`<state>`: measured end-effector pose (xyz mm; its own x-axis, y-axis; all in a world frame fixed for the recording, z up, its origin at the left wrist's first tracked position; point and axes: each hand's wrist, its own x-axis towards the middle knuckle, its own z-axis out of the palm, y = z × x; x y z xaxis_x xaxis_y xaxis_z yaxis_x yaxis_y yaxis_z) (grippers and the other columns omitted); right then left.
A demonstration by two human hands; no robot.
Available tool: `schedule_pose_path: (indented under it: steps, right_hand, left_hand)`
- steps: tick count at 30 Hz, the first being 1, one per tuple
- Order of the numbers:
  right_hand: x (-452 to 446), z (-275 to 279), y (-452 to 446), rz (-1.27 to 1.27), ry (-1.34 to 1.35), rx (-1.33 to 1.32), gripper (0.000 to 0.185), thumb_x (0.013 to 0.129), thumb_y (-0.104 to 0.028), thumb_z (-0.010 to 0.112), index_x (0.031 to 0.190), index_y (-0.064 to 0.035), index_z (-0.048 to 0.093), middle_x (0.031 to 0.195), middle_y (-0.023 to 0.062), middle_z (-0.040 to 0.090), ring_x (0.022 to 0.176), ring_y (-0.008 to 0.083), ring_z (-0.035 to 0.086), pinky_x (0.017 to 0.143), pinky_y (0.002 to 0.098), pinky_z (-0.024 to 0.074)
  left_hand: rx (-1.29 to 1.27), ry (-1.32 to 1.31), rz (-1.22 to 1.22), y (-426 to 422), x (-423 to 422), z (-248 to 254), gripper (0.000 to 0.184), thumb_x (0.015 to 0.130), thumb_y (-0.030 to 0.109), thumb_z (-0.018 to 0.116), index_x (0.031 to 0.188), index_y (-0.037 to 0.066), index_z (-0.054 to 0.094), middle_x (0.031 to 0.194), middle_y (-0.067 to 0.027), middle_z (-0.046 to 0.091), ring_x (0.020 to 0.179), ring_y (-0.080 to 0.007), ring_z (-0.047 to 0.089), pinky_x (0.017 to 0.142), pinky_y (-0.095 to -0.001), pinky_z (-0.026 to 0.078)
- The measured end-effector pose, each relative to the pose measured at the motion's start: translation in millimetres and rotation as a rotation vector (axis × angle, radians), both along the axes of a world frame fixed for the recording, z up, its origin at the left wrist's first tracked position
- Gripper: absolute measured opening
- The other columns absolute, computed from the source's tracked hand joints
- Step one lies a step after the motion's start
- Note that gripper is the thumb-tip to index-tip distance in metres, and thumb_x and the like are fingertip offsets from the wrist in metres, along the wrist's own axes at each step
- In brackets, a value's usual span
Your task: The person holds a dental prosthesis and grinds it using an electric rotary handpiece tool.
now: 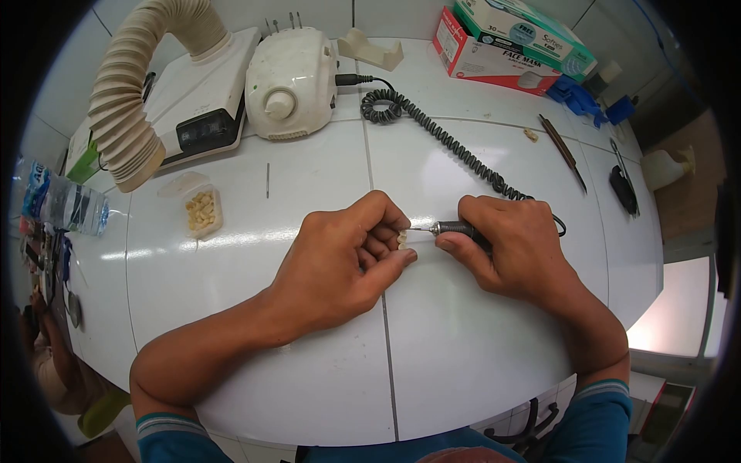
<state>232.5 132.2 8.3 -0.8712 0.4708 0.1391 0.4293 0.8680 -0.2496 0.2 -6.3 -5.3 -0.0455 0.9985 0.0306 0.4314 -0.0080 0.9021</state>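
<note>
Between the thumb and fingers of my left hand (332,258) is a small piece of cream-coloured dental teeth (402,240); the fingers cover part of it. My right hand (513,243) is wrapped round a black rotary handpiece (461,228). Its thin metal bur (421,229) points left and reaches the upper end of the teeth; whether it touches them I cannot tell. A coiled black cord (455,147) runs from the handpiece side back to a white control unit (289,85) with a round knob.
Left of my hands sits a small open box (204,212) of tooth-like pieces, near a thin metal rod (268,180). A ribbed hose (127,100) arches at the back left. Mask boxes (502,54) and a brown pointed tool (563,150) lie right. Another person (58,355) sits far left.
</note>
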Motion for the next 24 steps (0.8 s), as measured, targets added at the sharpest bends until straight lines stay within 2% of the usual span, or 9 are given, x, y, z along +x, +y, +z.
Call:
schedule_pose_path:
  steps: [24]
  right_hand:
    - [1.1,-1.9,1.2,0.007,0.019,-0.001,0.052,0.107,-0.055,0.075,0.084,-0.0088,0.064,0.07,0.0082,0.068,0.057,0.0323,0.068,0.053,0.0459,0.0471]
  left_hand:
    - [0.014,0.008,-0.017,0.5,-0.2,-1.5,0.028,0.099,0.011,0.088,0.116,-0.002,0.071,0.096,-0.0078,0.077,0.085,-0.0116,0.074,0.074,-0.0254,0.06]
